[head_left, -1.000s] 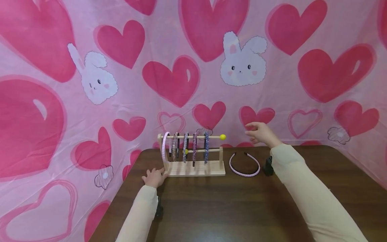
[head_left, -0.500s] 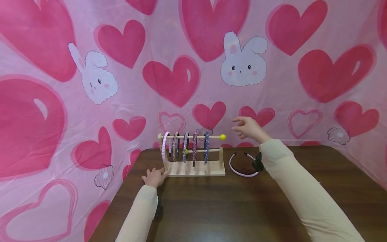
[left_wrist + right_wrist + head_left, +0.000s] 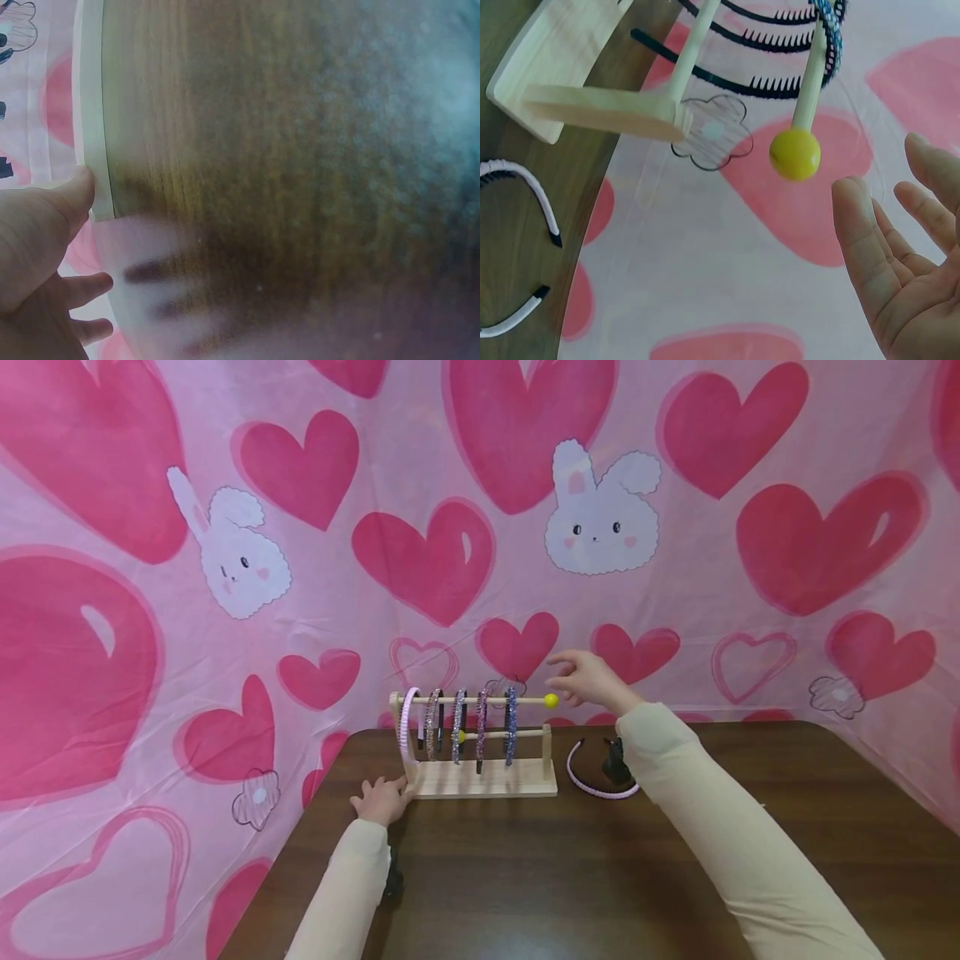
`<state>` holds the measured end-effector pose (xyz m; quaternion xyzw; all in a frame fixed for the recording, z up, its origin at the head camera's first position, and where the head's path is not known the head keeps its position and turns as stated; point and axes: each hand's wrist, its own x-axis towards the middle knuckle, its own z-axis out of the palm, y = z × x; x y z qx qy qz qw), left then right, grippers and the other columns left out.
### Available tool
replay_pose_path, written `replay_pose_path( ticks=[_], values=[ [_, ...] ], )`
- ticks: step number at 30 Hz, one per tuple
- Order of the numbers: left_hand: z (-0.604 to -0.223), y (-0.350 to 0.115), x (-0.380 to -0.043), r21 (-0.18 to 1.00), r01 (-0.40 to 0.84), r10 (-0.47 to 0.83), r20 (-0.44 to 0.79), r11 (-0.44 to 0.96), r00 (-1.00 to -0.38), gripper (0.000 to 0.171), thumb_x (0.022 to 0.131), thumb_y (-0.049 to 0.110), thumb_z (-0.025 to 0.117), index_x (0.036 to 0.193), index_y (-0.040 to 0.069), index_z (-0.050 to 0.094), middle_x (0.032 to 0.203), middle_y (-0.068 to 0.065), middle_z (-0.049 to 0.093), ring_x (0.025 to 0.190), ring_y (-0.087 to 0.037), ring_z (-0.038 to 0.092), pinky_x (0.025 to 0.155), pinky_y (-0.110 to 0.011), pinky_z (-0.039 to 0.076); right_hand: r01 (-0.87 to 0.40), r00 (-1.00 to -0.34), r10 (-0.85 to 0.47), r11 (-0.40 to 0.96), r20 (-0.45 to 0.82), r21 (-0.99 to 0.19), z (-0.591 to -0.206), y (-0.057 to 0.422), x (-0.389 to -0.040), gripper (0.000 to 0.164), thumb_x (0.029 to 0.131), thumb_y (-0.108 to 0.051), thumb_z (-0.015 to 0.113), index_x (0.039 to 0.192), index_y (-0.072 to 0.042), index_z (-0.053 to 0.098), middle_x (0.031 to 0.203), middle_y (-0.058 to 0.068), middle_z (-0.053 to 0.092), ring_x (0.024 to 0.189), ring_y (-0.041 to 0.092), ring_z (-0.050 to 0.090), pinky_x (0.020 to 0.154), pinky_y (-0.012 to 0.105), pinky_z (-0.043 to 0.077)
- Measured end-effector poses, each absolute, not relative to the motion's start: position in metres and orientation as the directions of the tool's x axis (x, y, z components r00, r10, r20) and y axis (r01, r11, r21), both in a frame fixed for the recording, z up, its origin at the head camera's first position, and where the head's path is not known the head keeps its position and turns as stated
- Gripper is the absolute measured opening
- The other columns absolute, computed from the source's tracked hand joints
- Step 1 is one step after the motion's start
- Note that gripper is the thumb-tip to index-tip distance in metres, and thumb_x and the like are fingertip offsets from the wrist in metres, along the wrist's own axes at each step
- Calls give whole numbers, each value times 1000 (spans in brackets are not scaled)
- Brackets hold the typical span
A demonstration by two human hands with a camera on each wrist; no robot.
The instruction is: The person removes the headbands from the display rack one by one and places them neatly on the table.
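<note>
My left hand (image 3: 382,800) rests on the table with its fingers spread, the thumb touching the left end of a wooden headband stand (image 3: 480,787). In the left wrist view the thumb lies against the edge of the stand's base (image 3: 94,105). My right hand (image 3: 591,683) is in the air beside the yellow ball (image 3: 551,701) that caps the upper rod. Its fingers are relaxed and hold nothing. On that rod hang a pink headband (image 3: 407,727) and several glittery ones, the rightmost a blue headband (image 3: 512,727). A lower rod (image 3: 506,734) ends in another yellow ball.
A pink headband (image 3: 600,792) with dark inner teeth lies on the brown table (image 3: 525,877) to the right of the stand, partly hidden by the black camera on the right wrist. A pink cloth (image 3: 420,443) with hearts and rabbits hangs behind.
My right hand has moved left through the air, from above the loose headband's right side to beside the upper rod's yellow ball. The left hand stays at the base.
</note>
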<state>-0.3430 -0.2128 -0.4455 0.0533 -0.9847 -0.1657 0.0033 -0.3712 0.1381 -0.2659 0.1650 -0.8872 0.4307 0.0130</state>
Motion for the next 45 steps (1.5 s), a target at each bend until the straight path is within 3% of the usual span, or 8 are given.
replay_pose_path(
  ticks=[5, 13, 18, 24, 28, 32, 37, 45],
  values=[
    [-445, -214, -341, 322, -100, -102, -12, 942, -995, 49, 91, 36, 54, 134, 12, 49, 132, -30, 39, 123, -53, 22, 89, -69, 18, -325, -930, -334, 541, 156, -776, -268, 128, -373, 50, 87, -12, 65, 131, -1, 46, 111, 25, 54, 60, 23, 60, 61, 36, 53],
    [-445, -214, -342, 325, -106, -108, -13, 940, -994, 50, 91, 37, 55, 134, 12, 49, 132, -29, 40, 122, -52, 22, 89, -68, 18, -348, -916, -366, 511, 168, -786, -269, 114, -370, 49, 85, -7, 65, 131, 0, 46, 112, 27, 53, 60, 21, 59, 60, 38, 53],
    [-445, -214, -342, 328, -105, -109, -7, 939, -994, 50, 91, 37, 55, 134, 12, 49, 131, -29, 40, 122, -51, 23, 89, -68, 18, -345, -913, -375, 494, 163, -798, -272, 107, -369, 49, 85, -6, 65, 130, 0, 47, 111, 27, 53, 63, 25, 58, 59, 36, 53],
    [-445, -214, -341, 325, -104, -107, -10, 940, -994, 49, 91, 36, 54, 133, 12, 50, 131, -29, 40, 121, -52, 23, 88, -68, 19, -344, -913, -377, 501, 157, -794, -278, 98, -369, 48, 84, -8, 67, 128, -2, 50, 108, 22, 54, 60, 22, 56, 58, 38, 53],
    [-445, -214, -341, 322, -106, -108, -12, 941, -994, 49, 91, 36, 54, 133, 11, 50, 132, -30, 39, 122, -52, 23, 89, -69, 18, -358, -907, -387, 505, 164, -785, -282, 93, -369, 47, 84, -8, 67, 128, -2, 50, 106, 22, 54, 62, 27, 59, 55, 34, 52],
    [-445, -213, -341, 323, -107, -110, -11, 940, -994, 50, 91, 36, 55, 133, 10, 50, 131, -29, 40, 122, -52, 23, 89, -69, 18, -347, -908, -393, 508, 146, -788, -286, 89, -369, 51, 85, -9, 66, 131, -4, 48, 113, 23, 52, 68, 34, 61, 58, 37, 53],
    [-443, -213, -340, 333, -103, -106, -10, 937, -994, 50, 91, 36, 55, 133, 9, 50, 131, -30, 40, 122, -53, 22, 89, -69, 17, -339, -909, -396, 527, 127, -780, -291, 85, -371, 54, 85, -11, 67, 134, -5, 45, 122, 25, 48, 64, 28, 62, 60, 43, 53],
    [-443, -211, -339, 313, -89, -97, 10, 945, -995, 48, 91, 36, 55, 132, 11, 52, 129, -27, 43, 120, -50, 26, 88, -68, 20, -301, -918, -385, 529, 92, -793, -296, 79, -370, 53, 84, -10, 67, 133, -6, 46, 131, 27, 42, 57, 19, 59, 56, 36, 53]
  ],
)
